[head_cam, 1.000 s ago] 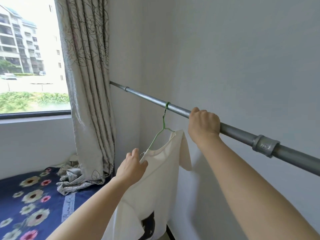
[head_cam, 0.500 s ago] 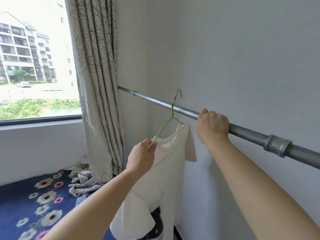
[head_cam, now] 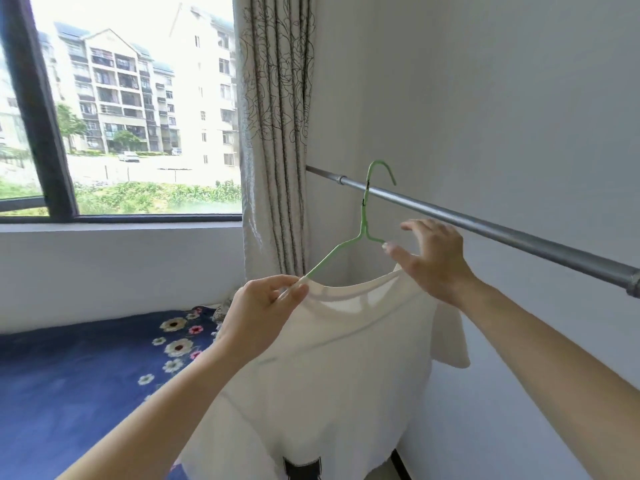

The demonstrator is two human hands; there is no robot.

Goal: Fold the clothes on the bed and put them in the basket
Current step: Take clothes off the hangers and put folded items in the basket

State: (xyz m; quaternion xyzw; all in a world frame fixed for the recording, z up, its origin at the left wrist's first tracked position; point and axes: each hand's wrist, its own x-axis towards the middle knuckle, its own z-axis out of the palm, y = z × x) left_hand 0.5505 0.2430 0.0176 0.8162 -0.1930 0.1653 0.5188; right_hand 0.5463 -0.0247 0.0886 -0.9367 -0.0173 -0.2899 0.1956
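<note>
The white T-shirt (head_cam: 332, 358) hangs on a green wire hanger (head_cam: 363, 221), held up in the air near the corner of the room, over the edge of the bed (head_cam: 69, 375) with its dark blue flowered sheet. The left hand (head_cam: 263, 306) pinches the shirt's shoulder where the hanger's arm goes into the cloth. The right hand (head_cam: 434, 258) is released, fingers spread and holding nothing, its thumb just beside the hanger's other arm at the collar; whether it touches I cannot tell. The hanger's neck crosses in front of the grey metal rod (head_cam: 502, 232) and its hook stands above it. A patterned curtain (head_cam: 273, 133) hangs beside the window (head_cam: 121, 116) – a dark print shows at the shirt's lower edge
</note>
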